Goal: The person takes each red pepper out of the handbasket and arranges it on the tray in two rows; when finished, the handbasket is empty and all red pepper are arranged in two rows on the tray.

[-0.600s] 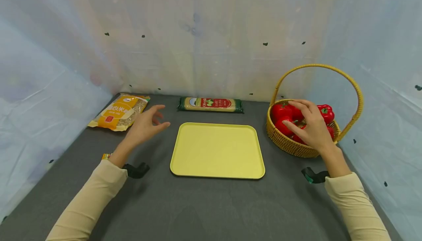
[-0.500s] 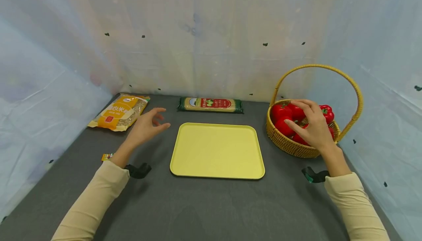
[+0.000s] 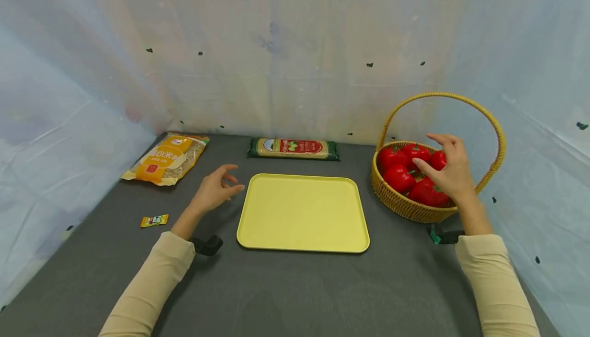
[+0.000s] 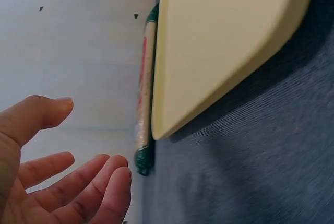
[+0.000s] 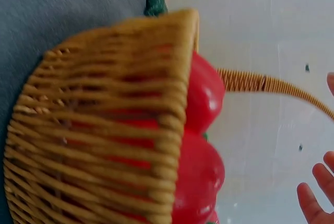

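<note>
My left hand (image 3: 215, 191) hovers by the left edge of a yellow tray (image 3: 304, 214), fingers loosely bent and nothing in its grasp. In the left wrist view its thumb (image 4: 44, 114) and fingers are spread apart, with the tray's corner in front of them. Over the right side of a wicker basket (image 3: 395, 199) floats my right hand (image 3: 452, 169), thumb and fingers parted around air. Several red bell peppers (image 3: 399, 178) fill the basket. Seen from the right wrist, red peppers (image 5: 201, 177) bulge above the woven rim, while only some fingertips show at the right edge.
Behind the tray lies a green-ended pack of spaghetti (image 3: 293, 148). A yellow bag of grain (image 3: 167, 159) rests at the back left, with a small candy packet (image 3: 154, 220) nearer. The basket's tall handle (image 3: 442, 95) arches beside my right hand. Sheeting encloses the table.
My left hand has moved right and nearer to me, uncovering the candy packet. My right hand has shifted right across the basket, so more of the peppers show.
</note>
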Tool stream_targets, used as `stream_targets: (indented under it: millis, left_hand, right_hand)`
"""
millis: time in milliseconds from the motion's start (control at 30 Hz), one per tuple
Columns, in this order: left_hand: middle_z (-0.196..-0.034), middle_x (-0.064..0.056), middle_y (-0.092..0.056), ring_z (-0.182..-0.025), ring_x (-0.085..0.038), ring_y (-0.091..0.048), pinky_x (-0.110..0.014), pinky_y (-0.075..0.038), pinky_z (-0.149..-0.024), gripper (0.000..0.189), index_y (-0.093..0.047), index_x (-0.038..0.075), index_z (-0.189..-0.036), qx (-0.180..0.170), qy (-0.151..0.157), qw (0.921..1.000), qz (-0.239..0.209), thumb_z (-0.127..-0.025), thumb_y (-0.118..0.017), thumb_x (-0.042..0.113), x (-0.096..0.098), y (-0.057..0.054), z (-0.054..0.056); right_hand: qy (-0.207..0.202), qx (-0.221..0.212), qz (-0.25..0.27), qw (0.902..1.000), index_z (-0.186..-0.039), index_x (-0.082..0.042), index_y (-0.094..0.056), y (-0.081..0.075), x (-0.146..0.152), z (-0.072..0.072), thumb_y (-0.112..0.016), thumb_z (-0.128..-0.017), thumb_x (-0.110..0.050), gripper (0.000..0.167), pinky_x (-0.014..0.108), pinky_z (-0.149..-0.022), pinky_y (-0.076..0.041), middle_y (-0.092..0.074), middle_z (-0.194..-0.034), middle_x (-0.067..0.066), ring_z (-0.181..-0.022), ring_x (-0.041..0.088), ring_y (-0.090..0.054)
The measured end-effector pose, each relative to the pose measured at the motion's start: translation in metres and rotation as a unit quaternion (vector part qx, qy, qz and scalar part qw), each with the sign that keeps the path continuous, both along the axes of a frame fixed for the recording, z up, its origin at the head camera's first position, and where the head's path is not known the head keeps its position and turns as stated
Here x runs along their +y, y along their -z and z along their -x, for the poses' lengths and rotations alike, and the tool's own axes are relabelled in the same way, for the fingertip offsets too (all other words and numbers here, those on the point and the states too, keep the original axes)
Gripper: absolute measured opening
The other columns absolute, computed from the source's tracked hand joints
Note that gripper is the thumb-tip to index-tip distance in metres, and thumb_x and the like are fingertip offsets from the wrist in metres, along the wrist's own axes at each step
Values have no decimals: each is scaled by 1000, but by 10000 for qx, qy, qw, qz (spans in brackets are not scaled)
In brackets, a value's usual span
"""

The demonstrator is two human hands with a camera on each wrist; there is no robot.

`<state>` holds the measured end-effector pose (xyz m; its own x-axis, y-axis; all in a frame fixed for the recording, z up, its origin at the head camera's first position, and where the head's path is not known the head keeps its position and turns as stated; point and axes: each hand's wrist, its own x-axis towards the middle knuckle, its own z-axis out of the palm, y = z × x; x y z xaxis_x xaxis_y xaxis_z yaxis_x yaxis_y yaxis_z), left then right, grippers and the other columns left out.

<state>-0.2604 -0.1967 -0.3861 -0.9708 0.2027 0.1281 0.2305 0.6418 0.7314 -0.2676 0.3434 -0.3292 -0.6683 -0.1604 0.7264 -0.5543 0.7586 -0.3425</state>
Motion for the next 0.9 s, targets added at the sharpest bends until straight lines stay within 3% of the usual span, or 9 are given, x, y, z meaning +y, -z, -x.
stream_targets:
  millis: [133, 400, 900]
  left_hand:
    - [-109, -20, -58, -76, -31, -62, -37, -55, -60, 62, -37, 6, -139, -144, -37, 9999, -32, -87, -67, 24, 3, 10, 2]
    - [-107, -20, -59, -67, -23, -61, -34, -53, -56, 61, -39, 3, -138, -357, -95, 9992, -150, -87, -67, 22, 7, 28, 7]
    - [-103, -17, -59, -69, -18, -63, -32, -53, -53, 58, -44, 4, -135, -725, -257, 9962, -410, -86, -69, 22, 15, 46, 11]
  right_hand:
    - [231, -178, 190, 9994, -131, -4, -48, -2, 9, 7, -74, -76, -10, 62, 54, -84, -29, -41, -119, 28, -108, 39, -37]
    - [737, -516, 374, 9952, -132, -1, -48, -10, 19, 16, -73, -80, -19, 61, 60, -93, -27, -42, -125, 30, -115, 44, -36]
    - [1308, -1207, 876, 9801, -136, -1, -43, 0, 36, 27, -70, -82, -24, 64, 55, -94, -29, -41, -130, 28, -116, 42, -35]
